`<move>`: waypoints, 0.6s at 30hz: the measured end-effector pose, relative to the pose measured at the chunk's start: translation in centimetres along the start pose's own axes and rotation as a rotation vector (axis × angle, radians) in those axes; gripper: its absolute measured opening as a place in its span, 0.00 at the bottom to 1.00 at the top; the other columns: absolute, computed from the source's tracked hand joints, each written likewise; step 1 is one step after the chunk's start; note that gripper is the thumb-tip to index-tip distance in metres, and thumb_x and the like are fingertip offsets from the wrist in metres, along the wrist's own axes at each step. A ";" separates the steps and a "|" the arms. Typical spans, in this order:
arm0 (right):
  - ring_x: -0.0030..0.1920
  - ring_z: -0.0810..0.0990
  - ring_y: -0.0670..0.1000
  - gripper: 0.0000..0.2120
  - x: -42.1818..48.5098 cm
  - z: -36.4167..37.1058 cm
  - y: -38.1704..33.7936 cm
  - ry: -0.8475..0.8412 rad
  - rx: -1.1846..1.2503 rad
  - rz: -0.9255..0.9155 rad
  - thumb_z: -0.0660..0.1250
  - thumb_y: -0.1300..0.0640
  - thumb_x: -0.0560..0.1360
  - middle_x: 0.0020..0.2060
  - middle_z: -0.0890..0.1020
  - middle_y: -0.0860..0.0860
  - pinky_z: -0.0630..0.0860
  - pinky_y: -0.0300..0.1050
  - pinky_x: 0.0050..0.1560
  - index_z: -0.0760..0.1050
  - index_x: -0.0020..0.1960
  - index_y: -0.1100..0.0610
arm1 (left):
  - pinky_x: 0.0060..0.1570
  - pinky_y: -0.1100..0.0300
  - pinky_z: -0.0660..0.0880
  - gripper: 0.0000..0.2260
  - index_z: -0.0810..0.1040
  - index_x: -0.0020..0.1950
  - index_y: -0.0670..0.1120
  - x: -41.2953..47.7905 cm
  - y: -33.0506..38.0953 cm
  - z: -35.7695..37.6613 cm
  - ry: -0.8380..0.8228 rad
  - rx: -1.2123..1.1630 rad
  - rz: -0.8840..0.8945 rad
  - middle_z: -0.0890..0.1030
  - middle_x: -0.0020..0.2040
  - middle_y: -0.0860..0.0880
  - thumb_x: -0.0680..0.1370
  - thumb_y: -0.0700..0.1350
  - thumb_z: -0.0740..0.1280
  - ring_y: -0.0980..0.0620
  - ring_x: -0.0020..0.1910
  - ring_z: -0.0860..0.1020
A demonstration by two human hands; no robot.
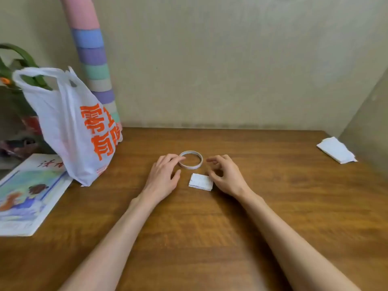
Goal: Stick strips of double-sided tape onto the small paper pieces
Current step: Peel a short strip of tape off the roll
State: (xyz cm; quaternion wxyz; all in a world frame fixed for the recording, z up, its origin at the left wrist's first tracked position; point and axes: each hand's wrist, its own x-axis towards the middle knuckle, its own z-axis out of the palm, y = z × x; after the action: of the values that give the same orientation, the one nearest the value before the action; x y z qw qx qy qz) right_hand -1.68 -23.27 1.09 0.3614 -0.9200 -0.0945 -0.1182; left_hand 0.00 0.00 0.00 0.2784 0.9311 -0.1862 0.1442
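Tape roll [190, 167]: thin white ring, lying flat on the wooden table [189, 238], just above ctr of the frame. Stack of small paper pieces [201, 182]: white, squarish, flat on the table just below & slightly right of the ring. It's close to the ring but not touching.

Left hand [162, 177]: palm down, left of the ring, fingers fairly straight & a little spread. Fingertips reach the ring's left rim and the index tip looks to be on it, but contact isn't certain. It grips nothing. Thumb points toward the paper stack w/ a gap btw them.

Right hand [226, 177]: right of the stack, fingers loosely curled, tips pointing left toward the ring, nothing held that I can see. Its thumb side sits at the stack's right edge; touching or just beside, can't tell. Both forearms are bare, running up from the bottom of the frame.

Further out: white plastic bag [69, 131] w/ orange print stands left of ctr, near the table's back edge. A picture book [27, 196] lies flat at lower left, its corner by the bag's base. Behind the bag a tall tube [94, 66] w/ pink, blue, purple & green bands leans on the wall [231, 70]. Green plant [23, 57] at the far left edge. Folded white paper [336, 150] at the right edge, well apart from the hands.
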 end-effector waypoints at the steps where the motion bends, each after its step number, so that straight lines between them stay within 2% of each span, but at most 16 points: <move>1: 0.56 0.80 0.46 0.15 0.2 0.0 0.2 -0.013 0.005 -0.006 0.68 0.55 0.80 0.59 0.76 0.46 0.80 0.54 0.61 0.78 0.67 0.48 | 0.69 0.57 0.69 0.17 0.77 0.73 0.52 0.4 -0.2 0.2 0.011 0.024 0.013 0.75 0.69 0.55 0.84 0.43 0.66 0.54 0.69 0.71; 4: 0.57 0.80 0.46 0.15 0.8 0.1 0.5 -0.076 0.011 -0.035 0.67 0.54 0.82 0.59 0.75 0.45 0.80 0.54 0.61 0.77 0.68 0.45 | 0.67 0.56 0.68 0.13 0.81 0.67 0.53 1.4 -0.3 0.9 0.007 0.052 0.007 0.75 0.66 0.55 0.85 0.43 0.65 0.54 0.68 0.71; 10: 0.55 0.77 0.44 0.16 2.3 1.2 1.4 -0.049 0.039 -0.077 0.68 0.56 0.81 0.56 0.75 0.42 0.78 0.49 0.59 0.78 0.67 0.44 | 0.64 0.58 0.65 0.05 0.85 0.56 0.54 2.6 -0.3 1.8 0.055 0.091 0.064 0.78 0.61 0.55 0.82 0.47 0.70 0.54 0.67 0.71; 14: 0.57 0.78 0.44 0.15 2.4 1.7 1.7 -0.030 0.076 -0.124 0.69 0.54 0.82 0.58 0.73 0.42 0.77 0.48 0.59 0.78 0.67 0.43 | 0.65 0.56 0.67 0.05 0.83 0.54 0.52 2.6 0.1 1.5 0.091 0.014 0.136 0.80 0.57 0.57 0.82 0.43 0.69 0.57 0.65 0.73; 18: 0.60 0.76 0.51 0.08 2.5 1.4 2.0 0.091 0.076 -0.210 0.73 0.52 0.80 0.57 0.74 0.47 0.77 0.50 0.58 0.83 0.59 0.49 | 0.70 0.59 0.65 0.06 0.83 0.55 0.51 2.2 0.9 0.9 0.127 -0.127 0.131 0.82 0.55 0.58 0.83 0.41 0.69 0.59 0.65 0.75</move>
State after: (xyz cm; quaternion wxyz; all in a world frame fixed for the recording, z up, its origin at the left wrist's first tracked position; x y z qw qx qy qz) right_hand 1.39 -23.49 -0.50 0.3855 -0.8844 -0.1782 -0.1935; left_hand 1.75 -1.79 0.53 0.3381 0.8864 -0.2375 0.2086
